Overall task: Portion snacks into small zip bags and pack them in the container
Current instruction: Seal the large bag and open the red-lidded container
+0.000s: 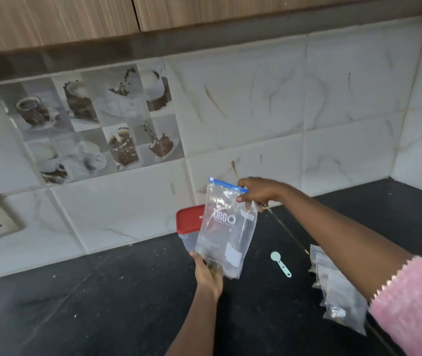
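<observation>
Hanging nearly upright, the zip bag (226, 227) has the right hand (258, 192) fingers pinching its blue seal and the left hand (208, 276) gripping its bottom; the container (188, 218) sits just behind.

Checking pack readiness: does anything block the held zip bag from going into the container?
Yes: the red lid sits closed on the container, just behind the zip bag that the left hand and right hand hold.
</observation>
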{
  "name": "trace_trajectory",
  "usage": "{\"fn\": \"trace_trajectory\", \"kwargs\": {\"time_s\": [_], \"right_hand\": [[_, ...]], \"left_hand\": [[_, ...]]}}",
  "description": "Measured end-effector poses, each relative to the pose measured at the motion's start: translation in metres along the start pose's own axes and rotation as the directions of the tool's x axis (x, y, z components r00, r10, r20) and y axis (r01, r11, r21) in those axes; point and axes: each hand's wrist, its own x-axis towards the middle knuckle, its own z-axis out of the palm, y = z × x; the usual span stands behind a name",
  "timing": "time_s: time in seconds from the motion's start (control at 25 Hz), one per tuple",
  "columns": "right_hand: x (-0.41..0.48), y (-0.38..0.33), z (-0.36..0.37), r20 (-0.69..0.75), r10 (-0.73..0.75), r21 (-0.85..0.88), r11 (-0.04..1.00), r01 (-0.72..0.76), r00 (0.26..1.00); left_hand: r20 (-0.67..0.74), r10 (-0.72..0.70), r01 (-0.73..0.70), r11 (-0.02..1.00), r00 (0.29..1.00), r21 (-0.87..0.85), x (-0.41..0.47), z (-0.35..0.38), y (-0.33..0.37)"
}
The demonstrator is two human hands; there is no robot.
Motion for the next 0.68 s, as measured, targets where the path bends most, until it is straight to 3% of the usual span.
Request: {"fn": "trace_trajectory", "kwargs": {"time_s": [0.08, 0.16, 0.24, 0.4, 0.68], "right_hand": [[0.002, -0.002, -0.004, 0.063, 0.036, -0.046, 0.998, -0.033, 0.997], [0.005, -0.005, -0.009, 0.082, 0.065, -0.204, 0.978, -0.047, 0.995], [0.009, -0.01, -0.011, -0.01, 0.055, -0.251, 0.966, -0.056, 0.998], [0.023, -0.016, -0.005, -0.305, 0.005, -0.148, 0.988, -0.053, 0.952], [0.034, -0.003, 0.006, -0.502, 0.064, 0.111, 0.994, -0.01, 0.863]], "left_hand": [[-0.048, 0.023, -0.023, 1.0, 0.999, -0.004, 0.004, 0.004, 0.004], [-0.064, 0.048, -0.044, 0.997, 0.997, 0.056, 0.007, 0.007, 0.006], [-0.067, 0.058, -0.054, 0.996, 0.996, 0.068, 0.01, 0.01, 0.006], [-0.058, 0.048, -0.048, 0.999, 0.997, 0.001, 0.008, 0.016, 0.007], [-0.04, 0.043, -0.049, 0.988, 0.998, -0.15, 0.013, 0.016, 0.012]]}}
